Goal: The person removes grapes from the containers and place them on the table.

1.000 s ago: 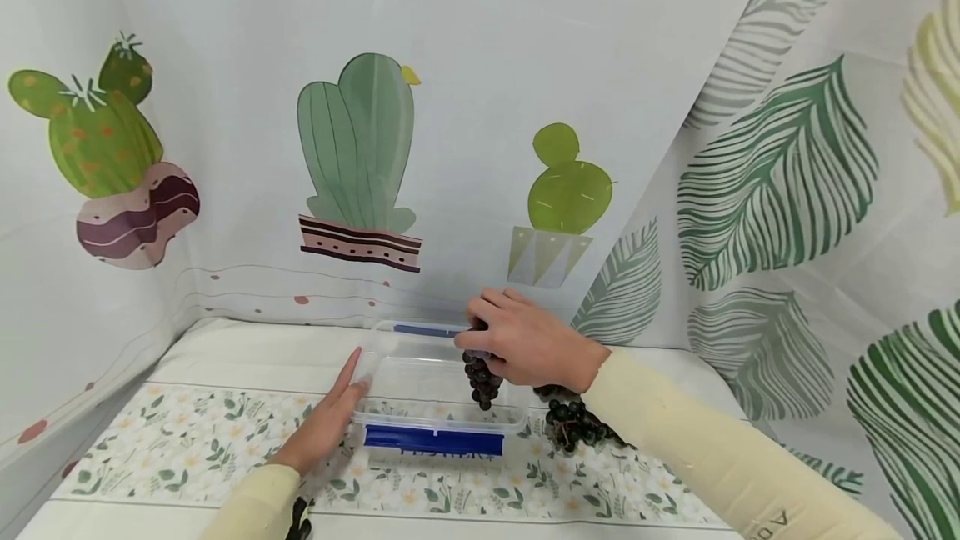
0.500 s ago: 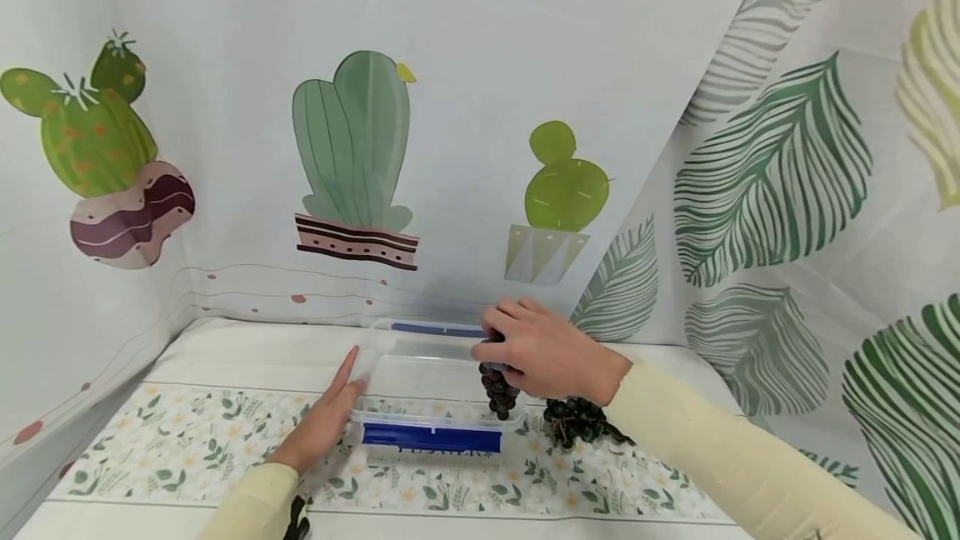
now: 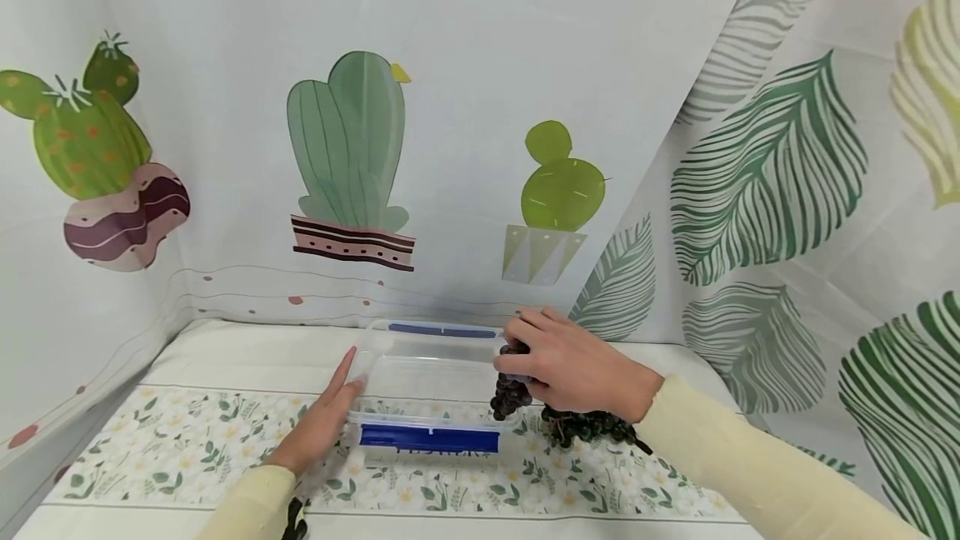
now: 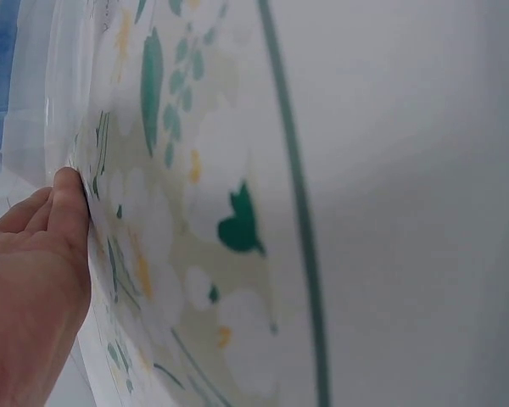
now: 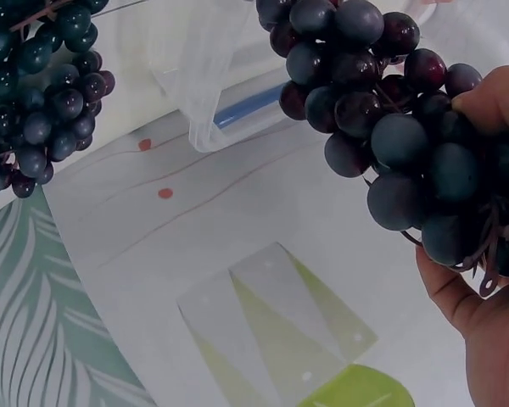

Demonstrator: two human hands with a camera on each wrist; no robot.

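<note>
My right hand (image 3: 573, 369) grips a bunch of dark grapes (image 3: 512, 397) at the right end of a clear plastic container (image 3: 416, 377). In the right wrist view, thumb and fingers pinch the stem end of the bunch (image 5: 390, 127), whose berries are purple-black. The container has blue clips, one of them the front clip (image 3: 429, 438), and stands without a lid. Against its left side rests my left hand (image 3: 321, 427), fingers straight; the left wrist view shows the fingertips of that hand (image 4: 38, 263) at the container wall (image 4: 30, 102).
More dark grapes (image 3: 588, 427) lie on the table right of the container, partly hidden by my right forearm. A floral-banded cloth (image 3: 217, 448) covers the table. Behind it hangs a white curtain (image 3: 465, 157) printed with cacti; leaf prints are on the right.
My right hand has moved right with the bunch of grapes, from above the container's interior to its right end. The left hand stays at the container's left side.
</note>
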